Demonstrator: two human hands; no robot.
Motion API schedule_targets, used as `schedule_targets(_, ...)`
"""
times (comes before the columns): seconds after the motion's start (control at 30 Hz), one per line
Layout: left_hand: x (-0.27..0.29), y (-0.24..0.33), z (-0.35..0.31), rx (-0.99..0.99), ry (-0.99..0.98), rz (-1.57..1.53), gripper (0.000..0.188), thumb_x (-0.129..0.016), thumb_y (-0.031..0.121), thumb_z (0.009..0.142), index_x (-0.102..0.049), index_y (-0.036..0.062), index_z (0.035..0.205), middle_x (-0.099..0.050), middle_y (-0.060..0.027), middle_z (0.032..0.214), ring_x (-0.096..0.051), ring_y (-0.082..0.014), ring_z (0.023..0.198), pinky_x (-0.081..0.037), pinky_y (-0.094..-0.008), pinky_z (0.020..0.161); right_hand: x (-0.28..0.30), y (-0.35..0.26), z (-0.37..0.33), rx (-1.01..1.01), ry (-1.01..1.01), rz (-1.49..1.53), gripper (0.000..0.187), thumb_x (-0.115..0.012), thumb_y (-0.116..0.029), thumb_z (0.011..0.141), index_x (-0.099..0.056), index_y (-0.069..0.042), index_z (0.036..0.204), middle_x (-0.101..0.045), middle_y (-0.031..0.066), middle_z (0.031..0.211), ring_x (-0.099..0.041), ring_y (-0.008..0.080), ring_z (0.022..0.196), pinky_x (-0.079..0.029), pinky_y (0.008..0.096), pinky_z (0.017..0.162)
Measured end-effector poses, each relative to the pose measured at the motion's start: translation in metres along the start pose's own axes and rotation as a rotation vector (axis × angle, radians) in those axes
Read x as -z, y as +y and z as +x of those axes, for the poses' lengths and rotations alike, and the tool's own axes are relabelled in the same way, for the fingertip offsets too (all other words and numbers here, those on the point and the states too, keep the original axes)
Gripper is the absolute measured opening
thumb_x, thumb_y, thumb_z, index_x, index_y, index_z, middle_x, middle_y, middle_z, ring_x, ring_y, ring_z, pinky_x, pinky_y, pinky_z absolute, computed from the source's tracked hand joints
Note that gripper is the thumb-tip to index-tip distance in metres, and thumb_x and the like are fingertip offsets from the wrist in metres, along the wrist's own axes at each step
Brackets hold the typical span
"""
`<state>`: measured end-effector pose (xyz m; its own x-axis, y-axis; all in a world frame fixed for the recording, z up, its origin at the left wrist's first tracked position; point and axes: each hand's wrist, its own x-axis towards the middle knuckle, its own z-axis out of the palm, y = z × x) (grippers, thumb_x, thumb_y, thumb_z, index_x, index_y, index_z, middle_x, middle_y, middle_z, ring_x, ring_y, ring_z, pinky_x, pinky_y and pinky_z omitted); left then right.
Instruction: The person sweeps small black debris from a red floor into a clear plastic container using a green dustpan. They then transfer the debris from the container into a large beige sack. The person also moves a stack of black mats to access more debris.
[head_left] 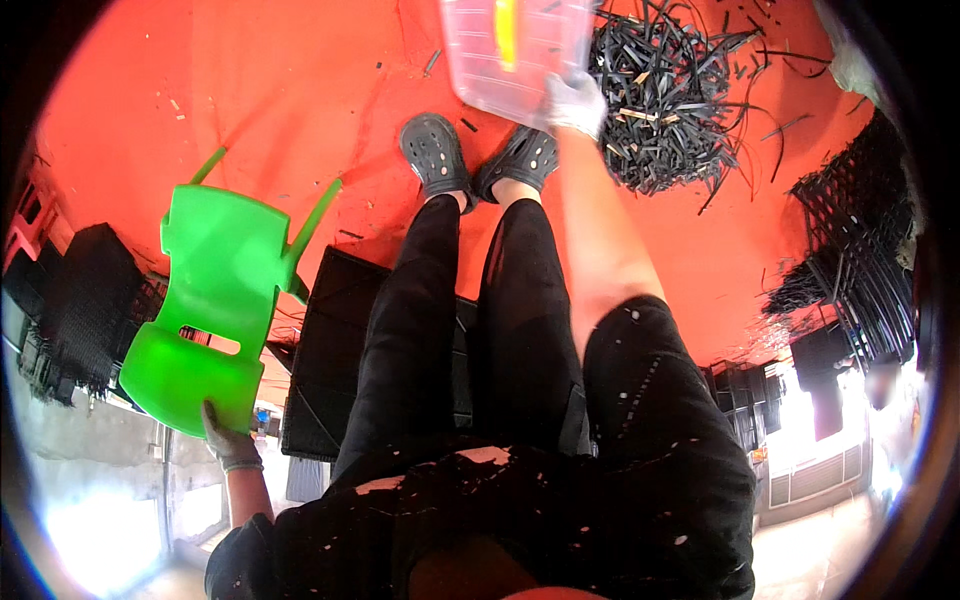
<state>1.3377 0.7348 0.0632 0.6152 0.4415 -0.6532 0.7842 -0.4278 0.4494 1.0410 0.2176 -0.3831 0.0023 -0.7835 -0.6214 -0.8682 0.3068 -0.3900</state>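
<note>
My left hand (228,442), in a grey glove, is closed on the top edge of the backrest of a green plastic chair (228,245). The chair is to my left, with its seat and legs pointing away from me. Ahead of my feet, my right hand (577,104) wears a whitish glove and grips the near right corner of a clear plastic box (475,82). Inside or behind its clear wall shows a long yellow object (506,35), its kind unclear. The box is slightly blurred and cut off by the top edge.
A heap of black strips (665,110) lies on the red floor (310,90) right of the box. Black stacked pieces (860,240) stand at far right and more dark stacks (85,300) at far left. A black panel-like thing (335,350) is beside my legs. Loose scraps dot the floor.
</note>
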Motion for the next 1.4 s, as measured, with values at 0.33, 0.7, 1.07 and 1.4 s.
schedule_targets(0.33,-0.021,0.006,-0.021,-0.002,0.089,0.089,0.048,-0.044,0.040,0.097,-0.051,0.0041,0.128,-0.054,-0.0079,0.125,-0.053,-0.0212,0.112,-0.040,-0.0347,0.097,0.061,-0.009,-0.100,-0.064,-0.011,0.587,0.026,-0.073,-0.010,0.077,-0.068,-0.001,0.100,-0.066,-0.0004,0.082,-0.059,0.0096,0.076,-0.049,0.0252,0.070)
schedule_targets(0.7,-0.020,0.014,-0.018,0.019,-0.030,0.115,0.049,-0.043,0.040,0.098,-0.049,0.0037,0.130,-0.053,-0.0083,0.129,-0.051,-0.0218,0.116,-0.038,-0.0357,0.100,0.008,-0.014,-0.041,-0.045,-0.072,0.074,0.039,-0.068,-0.034,0.073,-0.069,-0.005,0.099,-0.070,0.0166,0.092,-0.068,0.0281,0.089,-0.052,0.0360,0.084)
schedule_targets(1.07,-0.006,0.009,-0.007,0.037,-0.032,0.120,0.050,-0.046,0.044,0.096,-0.051,0.0070,0.129,-0.054,-0.0079,0.127,-0.053,-0.0222,0.114,-0.041,-0.0363,0.097,0.242,0.040,-0.024,-0.243,0.250,1.055,0.039,-0.066,-0.014,0.080,-0.058,-0.001,0.116,-0.060,0.0104,0.106,-0.059,0.0245,0.095,-0.048,0.0374,0.082)
schedule_targets(1.4,0.008,0.002,-0.001,0.023,-0.040,0.170,0.048,-0.046,0.042,0.096,-0.052,0.0078,0.129,-0.055,-0.0070,0.125,-0.053,-0.0221,0.113,-0.040,-0.0362,0.097,0.195,0.007,-0.056,-0.111,-0.120,1.474,0.035,-0.063,-0.005,0.085,-0.055,-0.004,0.119,-0.058,0.0131,0.120,-0.058,0.0309,0.108,-0.048,0.0501,0.097)
